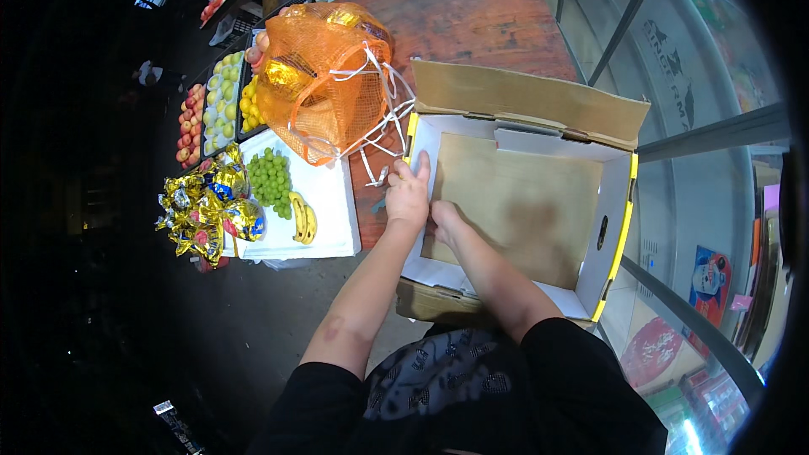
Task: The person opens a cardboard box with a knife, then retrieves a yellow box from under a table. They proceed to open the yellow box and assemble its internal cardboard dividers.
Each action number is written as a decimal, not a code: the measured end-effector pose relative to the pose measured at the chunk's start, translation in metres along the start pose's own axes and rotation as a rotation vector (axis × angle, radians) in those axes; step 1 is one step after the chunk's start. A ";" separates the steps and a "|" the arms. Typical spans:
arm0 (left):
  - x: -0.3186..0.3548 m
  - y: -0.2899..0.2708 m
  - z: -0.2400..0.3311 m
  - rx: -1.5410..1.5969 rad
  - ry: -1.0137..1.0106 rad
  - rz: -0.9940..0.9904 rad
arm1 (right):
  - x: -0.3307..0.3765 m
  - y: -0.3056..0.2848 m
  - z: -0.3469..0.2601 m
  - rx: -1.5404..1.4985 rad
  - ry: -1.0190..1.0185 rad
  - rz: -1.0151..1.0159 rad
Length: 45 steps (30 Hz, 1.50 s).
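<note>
An open cardboard box [539, 202], white inside with yellow edges and a brown bottom, sits before me. Its long far flap [527, 99] is folded outward. My left hand [409, 195] grips the box's left wall from outside, with one digit pointing up along it and the other fingers curled. On the inner side of that same wall, my right hand [444, 217] is closed against it, its fingertips mostly hidden. Left of the box, an orange mesh bag [337, 109] with white drawstrings holds gold-wrapped round items.
A white foam board [331, 223] carries green grapes [270, 181], bananas [303, 219] and gold-foil-wrapped items [211, 206]. Trays of pale green fruit [221, 101] and red apples [190, 125] stand farther left. A worn reddish table [472, 13] extends behind; glass-door cabinets [691, 194] line the right.
</note>
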<state>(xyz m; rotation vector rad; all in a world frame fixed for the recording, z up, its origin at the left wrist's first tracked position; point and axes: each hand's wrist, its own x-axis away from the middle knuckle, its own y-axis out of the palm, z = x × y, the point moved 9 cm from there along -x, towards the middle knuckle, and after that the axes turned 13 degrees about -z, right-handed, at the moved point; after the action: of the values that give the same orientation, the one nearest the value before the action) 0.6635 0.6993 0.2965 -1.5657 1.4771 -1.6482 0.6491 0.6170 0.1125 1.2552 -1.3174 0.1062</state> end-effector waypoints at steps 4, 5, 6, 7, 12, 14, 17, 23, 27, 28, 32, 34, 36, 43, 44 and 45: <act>0.005 -0.005 -0.003 0.049 -0.007 0.010 | 0.012 0.009 -0.003 0.053 -0.051 -0.051; 0.007 -0.008 -0.003 0.073 0.001 0.017 | 0.014 0.008 -0.006 0.122 -0.079 -0.072; 0.008 -0.010 -0.002 0.082 0.021 0.066 | 0.017 0.005 -0.009 0.189 -0.108 -0.092; 0.007 -0.009 -0.001 0.089 0.042 0.115 | 0.022 0.002 -0.011 0.255 -0.137 -0.112; 0.012 -0.018 -0.026 0.606 -0.028 0.128 | 0.131 -0.042 -0.072 0.841 -0.604 0.125; 0.014 -0.012 -0.047 0.877 -0.097 0.255 | 0.213 -0.026 -0.134 1.088 -0.853 0.309; 0.002 0.007 -0.051 0.904 -0.108 0.069 | 0.251 0.010 -0.198 1.414 -1.095 0.385; -0.005 0.020 -0.052 1.005 -0.107 0.053 | 0.184 0.097 -0.219 1.935 -1.120 0.281; -0.004 0.019 -0.051 1.031 -0.092 0.057 | 0.144 0.100 -0.211 1.958 -1.004 0.492; -0.005 0.020 -0.052 1.039 -0.089 0.046 | 0.140 0.099 -0.212 1.945 -1.008 0.552; -0.010 0.032 -0.056 1.119 -0.032 0.016 | 0.153 0.123 -0.222 2.022 -1.071 0.713; -0.014 0.036 -0.052 1.188 0.004 -0.021 | 0.149 0.125 -0.231 2.040 -0.980 0.672; -0.020 0.044 -0.051 1.278 -0.008 -0.073 | 0.140 0.124 -0.232 2.076 -0.962 0.660; -0.033 0.065 -0.043 1.497 -0.034 -0.326 | 0.143 0.125 -0.230 1.978 -1.072 0.705; -0.028 0.063 -0.038 1.579 -0.027 -0.411 | 0.144 0.126 -0.230 1.999 -1.078 0.713; -0.029 0.066 -0.037 1.642 -0.003 -0.410 | 0.145 0.128 -0.230 2.019 -1.084 0.722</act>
<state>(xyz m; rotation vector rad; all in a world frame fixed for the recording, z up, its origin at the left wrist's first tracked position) 0.6156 0.7161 0.2333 -0.7840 -0.4495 -2.0281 0.7615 0.7518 0.3558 2.4689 -2.6738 1.8756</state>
